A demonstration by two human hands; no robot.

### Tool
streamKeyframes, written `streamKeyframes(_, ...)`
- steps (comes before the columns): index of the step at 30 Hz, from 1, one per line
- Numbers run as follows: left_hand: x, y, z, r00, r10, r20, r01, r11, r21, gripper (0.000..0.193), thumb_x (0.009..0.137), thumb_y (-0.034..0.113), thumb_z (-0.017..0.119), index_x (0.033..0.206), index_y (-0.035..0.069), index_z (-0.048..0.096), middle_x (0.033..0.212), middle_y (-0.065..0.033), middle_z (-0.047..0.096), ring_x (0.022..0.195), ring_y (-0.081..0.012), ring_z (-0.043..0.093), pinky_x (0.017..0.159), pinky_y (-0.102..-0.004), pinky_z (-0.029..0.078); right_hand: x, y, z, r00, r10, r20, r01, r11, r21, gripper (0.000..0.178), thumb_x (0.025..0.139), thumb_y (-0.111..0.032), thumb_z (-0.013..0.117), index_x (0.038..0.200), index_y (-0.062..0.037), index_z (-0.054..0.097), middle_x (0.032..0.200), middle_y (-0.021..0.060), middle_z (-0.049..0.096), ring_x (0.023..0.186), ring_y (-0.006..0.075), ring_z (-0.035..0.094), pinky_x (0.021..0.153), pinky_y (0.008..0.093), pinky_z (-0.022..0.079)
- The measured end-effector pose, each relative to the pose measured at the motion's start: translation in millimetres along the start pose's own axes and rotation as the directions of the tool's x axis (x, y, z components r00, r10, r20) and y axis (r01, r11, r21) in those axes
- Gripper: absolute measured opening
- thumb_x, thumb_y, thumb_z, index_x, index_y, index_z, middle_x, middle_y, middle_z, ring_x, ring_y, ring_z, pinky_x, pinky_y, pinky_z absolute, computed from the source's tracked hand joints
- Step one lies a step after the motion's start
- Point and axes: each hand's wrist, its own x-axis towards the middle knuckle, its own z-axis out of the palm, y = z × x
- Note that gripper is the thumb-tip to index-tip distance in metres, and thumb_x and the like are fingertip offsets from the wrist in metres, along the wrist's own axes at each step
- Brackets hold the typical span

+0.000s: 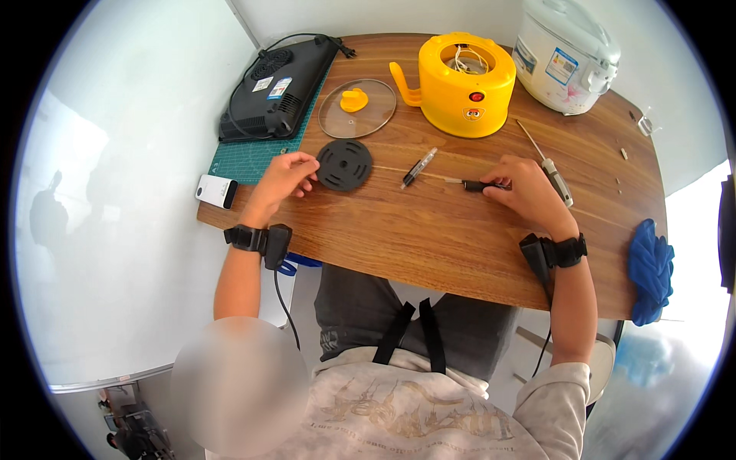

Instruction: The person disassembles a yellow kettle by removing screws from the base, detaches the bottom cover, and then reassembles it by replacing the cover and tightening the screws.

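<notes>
My left hand (287, 178) is at the left edge of a round black slotted disc (345, 165), its fingertips closed on the rim. Holes and curved slots show in the disc's face. My right hand (527, 188) grips a screwdriver (477, 185) by its black handle, the thin shaft pointing left. Between my hands lies a clear and black pen-like tool (419, 168). A second screwdriver (557, 182), with a pale handle and long shaft, rests just beyond my right hand.
Farther back stand a yellow pot-shaped appliance body (466, 96) with wires inside, a glass lid (358, 109), and a white rice cooker (569, 57). An upturned black appliance (276, 92) covers part of a green mat (234, 157). A blue cloth (651, 270) hangs at the right edge.
</notes>
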Motion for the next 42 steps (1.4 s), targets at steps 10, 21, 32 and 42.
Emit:
streamKeyframes(10, 7, -26, -33, 0.988, -0.082, -0.132, 0.071, 0.994, -0.087, 0.029, 0.097, 0.029, 0.066, 0.116, 0.007, 0.065, 0.087, 0.0003, 0.065, 0.07, -0.0056, 0.057, 0.059, -0.0222, 0.047, 0, 1, 2, 1.0, -0.012, -0.011, 0.012, 1.0, 0.014, 0.018, 0.081, -0.014, 0.078, 0.096, -0.0036, 0.077, 0.091, 0.0136, 0.07, 0.088, 0.0318, 0.067, 0.08, 0.0418, 0.053)
streamKeyframes(21, 12, -12, -22, 0.841, 0.384, -0.381, -0.27, 0.908, 0.32, 0.02, 0.097, 0.025, 0.064, 0.101, 0.006, 0.064, 0.07, -0.0035, 0.063, 0.062, -0.0086, 0.054, 0.057, -0.0278, 0.044, -1, 7, 5, 0.999, -0.032, -0.038, 0.034, 0.998, 0.046, 0.018, 0.082, -0.014, 0.078, 0.096, -0.0034, 0.076, 0.09, 0.0138, 0.07, 0.089, 0.0326, 0.067, 0.081, 0.0425, 0.053)
streamKeyframes(32, -16, 61, 125, 0.927, 0.371, 0.057, -0.327, 0.725, 0.606, 0.037, 0.094, 0.04, 0.068, 0.104, 0.005, 0.062, 0.081, -0.0117, 0.071, 0.072, -0.0289, 0.069, 0.063, -0.0377, 0.052, 0, 2, 0, 1.0, -0.014, -0.007, 0.014, 1.0, 0.007, 0.019, 0.08, -0.013, 0.078, 0.096, -0.003, 0.076, 0.089, 0.0145, 0.068, 0.086, 0.0325, 0.066, 0.077, 0.0415, 0.052)
streamKeyframes(42, -16, 38, 89, 0.913, 0.407, -0.008, -0.302, 0.692, 0.655, 0.025, 0.089, 0.027, 0.073, 0.083, 0.004, 0.066, 0.071, -0.012, 0.069, 0.065, -0.0295, 0.068, 0.059, -0.0381, 0.051, -1, -1, 0, 1.0, -0.023, -0.014, 0.023, 1.0, 0.01, 0.019, 0.08, -0.014, 0.078, 0.095, -0.0023, 0.076, 0.088, 0.0152, 0.068, 0.086, 0.0333, 0.066, 0.077, 0.0416, 0.053)
